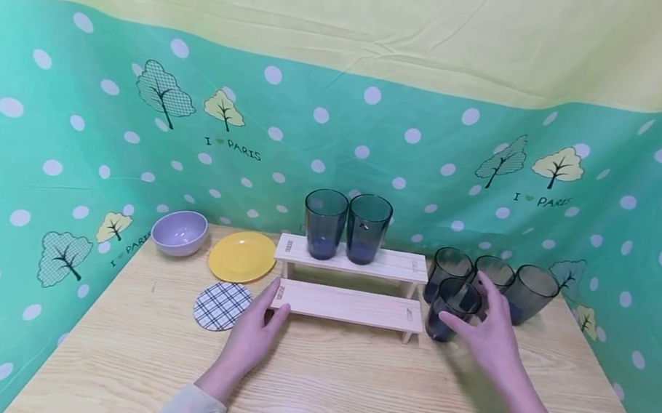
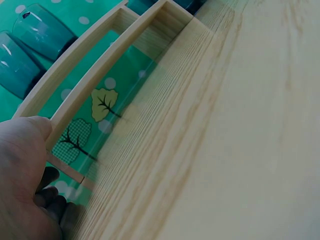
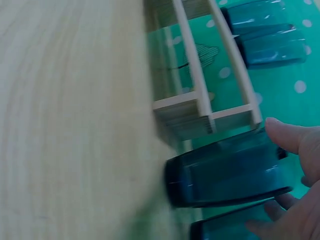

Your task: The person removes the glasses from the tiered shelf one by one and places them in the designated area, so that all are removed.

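A two-tier wooden shelf stands mid-table, with two dark teal tumblers on its upper tier. My left hand holds the left end of the lower tier, thumb on top and fingers curled beneath. Several more teal tumblers stand to the right of the shelf. My right hand is spread around the front tumbler, thumb in front and fingers behind, without a clear grip. In the right wrist view the thumb and fingers flank this tumbler.
A lilac bowl, a yellow plate and a plaid round coaster lie left of the shelf. A green spotted cloth walls the table on three sides. Bare wooden tabletop stretches in front.
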A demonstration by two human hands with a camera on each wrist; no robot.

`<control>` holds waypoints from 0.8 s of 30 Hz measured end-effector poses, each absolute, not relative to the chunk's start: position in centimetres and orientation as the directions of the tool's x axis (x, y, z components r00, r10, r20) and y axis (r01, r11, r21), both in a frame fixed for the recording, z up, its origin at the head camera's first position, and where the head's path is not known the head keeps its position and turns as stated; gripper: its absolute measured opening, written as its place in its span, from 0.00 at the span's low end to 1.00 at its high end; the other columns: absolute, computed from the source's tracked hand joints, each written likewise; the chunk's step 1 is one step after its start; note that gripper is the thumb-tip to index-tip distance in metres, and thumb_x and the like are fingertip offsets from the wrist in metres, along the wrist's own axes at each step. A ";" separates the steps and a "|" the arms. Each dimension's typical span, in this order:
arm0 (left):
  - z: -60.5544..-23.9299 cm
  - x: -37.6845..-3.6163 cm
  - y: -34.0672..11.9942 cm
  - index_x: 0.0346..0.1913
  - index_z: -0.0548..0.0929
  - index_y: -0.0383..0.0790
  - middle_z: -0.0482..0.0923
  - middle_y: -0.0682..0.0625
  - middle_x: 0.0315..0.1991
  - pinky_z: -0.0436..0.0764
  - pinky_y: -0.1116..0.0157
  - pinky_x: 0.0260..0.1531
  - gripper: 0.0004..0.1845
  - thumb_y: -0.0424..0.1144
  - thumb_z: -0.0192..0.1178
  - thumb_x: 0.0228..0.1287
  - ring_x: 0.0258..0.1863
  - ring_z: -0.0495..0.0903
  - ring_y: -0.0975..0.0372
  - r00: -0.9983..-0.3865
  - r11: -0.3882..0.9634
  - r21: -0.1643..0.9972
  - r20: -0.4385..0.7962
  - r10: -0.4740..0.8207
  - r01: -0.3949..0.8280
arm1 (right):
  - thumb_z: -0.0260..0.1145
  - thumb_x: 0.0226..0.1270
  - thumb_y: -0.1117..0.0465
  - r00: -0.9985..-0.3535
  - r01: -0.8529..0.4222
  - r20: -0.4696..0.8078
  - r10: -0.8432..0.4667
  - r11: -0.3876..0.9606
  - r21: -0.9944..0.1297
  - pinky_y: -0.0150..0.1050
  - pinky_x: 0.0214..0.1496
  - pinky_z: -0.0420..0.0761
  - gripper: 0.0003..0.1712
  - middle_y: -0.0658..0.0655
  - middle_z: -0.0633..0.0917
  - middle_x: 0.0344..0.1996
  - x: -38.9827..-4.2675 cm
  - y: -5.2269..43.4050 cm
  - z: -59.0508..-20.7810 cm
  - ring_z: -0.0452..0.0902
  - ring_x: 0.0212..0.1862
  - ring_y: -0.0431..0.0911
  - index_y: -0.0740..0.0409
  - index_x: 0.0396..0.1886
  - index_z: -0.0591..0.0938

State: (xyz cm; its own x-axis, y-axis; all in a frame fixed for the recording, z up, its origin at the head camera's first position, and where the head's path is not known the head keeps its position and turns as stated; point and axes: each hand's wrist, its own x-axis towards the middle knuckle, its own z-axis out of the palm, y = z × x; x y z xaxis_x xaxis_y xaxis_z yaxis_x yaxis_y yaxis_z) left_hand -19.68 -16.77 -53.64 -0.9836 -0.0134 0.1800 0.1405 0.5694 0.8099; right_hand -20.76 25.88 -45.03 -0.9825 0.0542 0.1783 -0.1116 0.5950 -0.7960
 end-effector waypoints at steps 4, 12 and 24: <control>-53.6 -19.7 -16.8 0.89 0.60 0.44 0.60 0.39 0.86 0.57 0.44 0.85 0.36 0.52 0.56 0.89 0.85 0.59 0.44 -0.983 0.564 0.813 0.184 -0.012 0.145 | 0.85 0.67 0.50 -0.961 -0.168 0.268 0.068 0.626 -0.761 0.78 0.76 0.65 0.67 0.76 0.63 0.78 -20.8 25.7 -43.2 0.62 0.77 0.75 0.54 0.93 0.51; -53.6 -19.7 -16.8 0.89 0.60 0.43 0.60 0.38 0.86 0.57 0.43 0.85 0.37 0.52 0.56 0.89 0.85 0.59 0.44 -0.982 0.566 0.811 0.187 -0.009 0.149 | 0.84 0.69 0.48 -0.939 -0.260 0.342 0.029 0.589 -0.765 0.73 0.80 0.64 0.65 0.71 0.61 0.82 -21.0 24.0 -39.6 0.60 0.81 0.70 0.49 0.93 0.52; -53.7 -19.6 -16.7 0.89 0.61 0.42 0.60 0.38 0.86 0.57 0.43 0.85 0.37 0.52 0.56 0.88 0.85 0.59 0.43 -0.983 0.565 0.812 0.185 -0.013 0.145 | 0.83 0.71 0.54 -0.941 -0.317 0.333 -0.054 0.477 -0.820 0.62 0.85 0.64 0.63 0.65 0.60 0.83 -23.2 19.9 -36.5 0.57 0.84 0.60 0.46 0.93 0.52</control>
